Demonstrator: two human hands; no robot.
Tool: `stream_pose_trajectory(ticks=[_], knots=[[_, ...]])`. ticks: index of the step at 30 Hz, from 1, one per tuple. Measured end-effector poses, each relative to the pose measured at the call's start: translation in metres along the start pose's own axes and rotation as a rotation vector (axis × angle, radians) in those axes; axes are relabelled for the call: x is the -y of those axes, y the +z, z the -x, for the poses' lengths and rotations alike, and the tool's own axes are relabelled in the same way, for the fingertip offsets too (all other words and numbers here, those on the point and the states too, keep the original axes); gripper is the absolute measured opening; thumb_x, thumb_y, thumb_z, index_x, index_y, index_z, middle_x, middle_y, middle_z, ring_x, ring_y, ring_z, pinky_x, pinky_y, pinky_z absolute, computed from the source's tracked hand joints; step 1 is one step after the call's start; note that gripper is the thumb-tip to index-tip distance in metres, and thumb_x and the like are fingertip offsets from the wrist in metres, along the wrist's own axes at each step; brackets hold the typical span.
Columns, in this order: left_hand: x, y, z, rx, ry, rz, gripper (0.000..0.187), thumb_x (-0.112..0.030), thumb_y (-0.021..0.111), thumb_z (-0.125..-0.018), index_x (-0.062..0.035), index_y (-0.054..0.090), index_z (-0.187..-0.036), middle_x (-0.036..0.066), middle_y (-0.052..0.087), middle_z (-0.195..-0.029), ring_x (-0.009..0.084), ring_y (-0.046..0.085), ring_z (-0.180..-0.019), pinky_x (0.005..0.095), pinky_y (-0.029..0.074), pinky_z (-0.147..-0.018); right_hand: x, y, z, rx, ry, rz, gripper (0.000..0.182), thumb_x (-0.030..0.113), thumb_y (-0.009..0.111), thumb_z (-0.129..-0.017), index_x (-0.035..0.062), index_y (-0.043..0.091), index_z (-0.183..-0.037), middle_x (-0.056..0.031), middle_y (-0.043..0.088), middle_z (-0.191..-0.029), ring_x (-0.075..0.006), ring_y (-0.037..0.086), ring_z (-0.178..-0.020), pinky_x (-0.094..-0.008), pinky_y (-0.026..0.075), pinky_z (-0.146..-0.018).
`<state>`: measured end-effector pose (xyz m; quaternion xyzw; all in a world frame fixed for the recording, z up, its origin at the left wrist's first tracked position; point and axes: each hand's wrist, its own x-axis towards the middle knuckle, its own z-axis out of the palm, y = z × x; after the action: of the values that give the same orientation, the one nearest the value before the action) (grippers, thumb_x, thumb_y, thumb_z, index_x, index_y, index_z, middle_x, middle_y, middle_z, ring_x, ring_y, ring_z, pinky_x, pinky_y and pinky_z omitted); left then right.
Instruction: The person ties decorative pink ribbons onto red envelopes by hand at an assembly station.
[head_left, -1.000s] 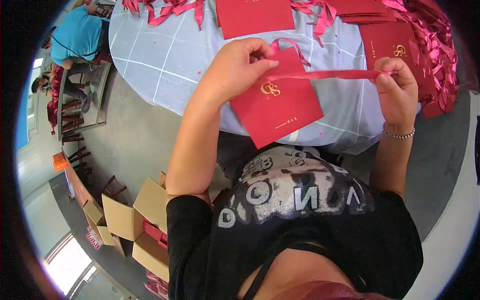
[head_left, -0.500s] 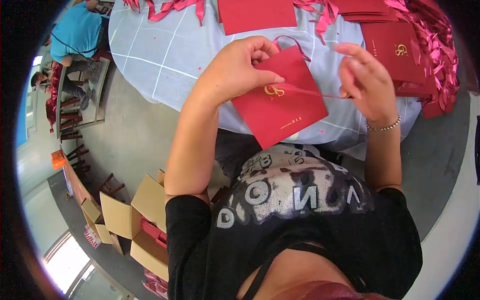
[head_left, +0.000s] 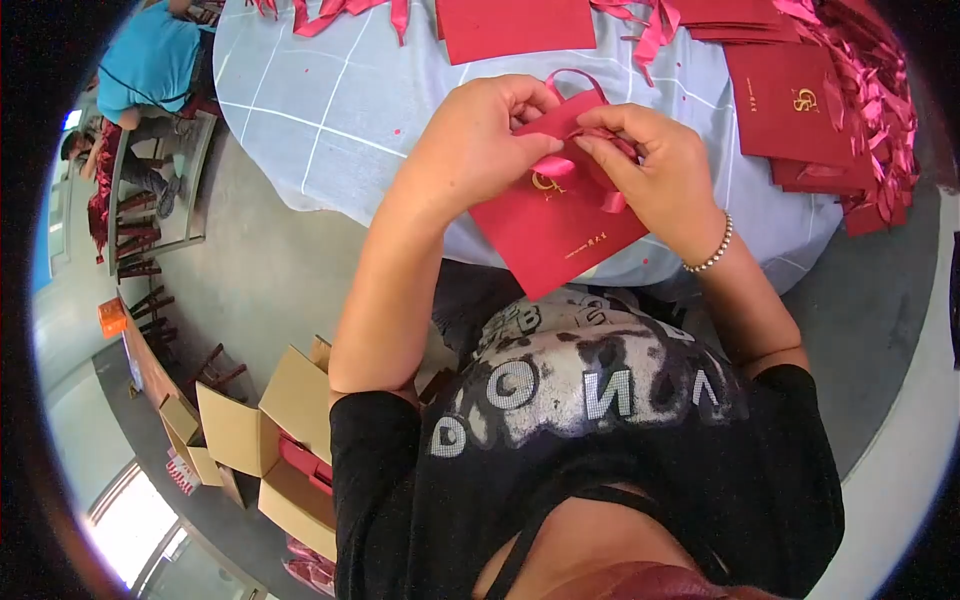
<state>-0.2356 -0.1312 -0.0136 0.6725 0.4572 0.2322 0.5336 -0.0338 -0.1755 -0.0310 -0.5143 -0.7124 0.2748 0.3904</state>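
Right hand [head_left: 655, 165] has returned to the bag [head_left: 555, 215]; both hands' fingers now pinch the ribbon [head_left: 553, 166], left hand [head_left: 480, 135] steadying.

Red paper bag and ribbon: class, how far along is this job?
Done: one ribbon loop already stands at the top of the red bag. In hand: left hand and right hand pinch the ribbon against the bag's front. Left: loose ribbons and flat bags wait on the table.

Ribbon [head_left: 556, 165] mostly hidden under right hand [head_left: 655, 165]; bag [head_left: 545, 230] top edge covered.
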Motion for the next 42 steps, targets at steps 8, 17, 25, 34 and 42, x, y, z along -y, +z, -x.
stream_pose_trajectory(ticks=[8,17,25,34,42], knots=[[0.007,0.004,-0.001,-0.058,0.096,-0.149,0.028,0.002,0.072,-0.083,0.0025,0.065,-0.111,0.003,0.069,-0.095,0.0095,0.064,-0.085,0.0254,0.054,-0.075,-0.002,0.003,-0.003,-0.075,-0.083,0.071,0.011,0.01,0.07,-0.087,0.003,0.069,-0.094,-0.0151,0.069,-0.085,-0.0326,0.067,-0.078,-0.0387,0.054,-0.07],[-0.009,0.017,0.01,-0.25,0.233,-0.409,0.026,-0.001,0.068,-0.081,0.0001,0.066,-0.107,0.017,0.072,-0.093,0.0281,0.071,-0.084,0.035,0.055,-0.076,0.005,0.011,-0.004,-0.159,-0.318,0.291,0.005,0.005,0.067,-0.084,0.0025,0.062,-0.087,-0.0161,0.064,-0.079,-0.0349,0.065,-0.073,-0.0427,0.053,-0.063],[-0.015,0.023,0.014,-0.299,0.282,-0.571,0.027,-0.001,0.067,-0.08,-0.0007,0.066,-0.107,0.02,0.072,-0.094,0.0359,0.071,-0.089,0.0386,0.055,-0.077,0.002,0.01,-0.008,-0.088,-0.249,0.206,0.014,0.011,0.07,-0.083,0.003,0.064,-0.094,-0.0142,0.064,-0.079,-0.0341,0.065,-0.066,-0.0416,0.054,-0.062],[-0.013,0.019,0.017,-0.291,0.265,-0.431,0.026,-0.002,0.068,-0.081,-0.0013,0.066,-0.107,0.018,0.072,-0.092,0.036,0.07,-0.086,0.0384,0.055,-0.076,0.009,-0.003,-0.011,0.006,-0.202,0.196,0.013,0.013,0.073,-0.083,0.0033,0.068,-0.09,-0.0142,0.066,-0.083,-0.0321,0.065,-0.071,-0.0401,0.052,-0.065],[-0.012,0.026,0.026,-0.375,0.401,-0.698,0.023,-0.005,0.065,-0.081,-0.0043,0.066,-0.104,0.016,0.068,-0.091,0.0369,0.066,-0.087,0.0452,0.053,-0.075,0.017,-0.027,-0.039,0.066,-0.265,0.109,0.01,0.012,0.072,-0.082,0.0026,0.069,-0.083,-0.0136,0.063,-0.08,-0.0296,0.063,-0.074,-0.037,0.049,-0.064]])
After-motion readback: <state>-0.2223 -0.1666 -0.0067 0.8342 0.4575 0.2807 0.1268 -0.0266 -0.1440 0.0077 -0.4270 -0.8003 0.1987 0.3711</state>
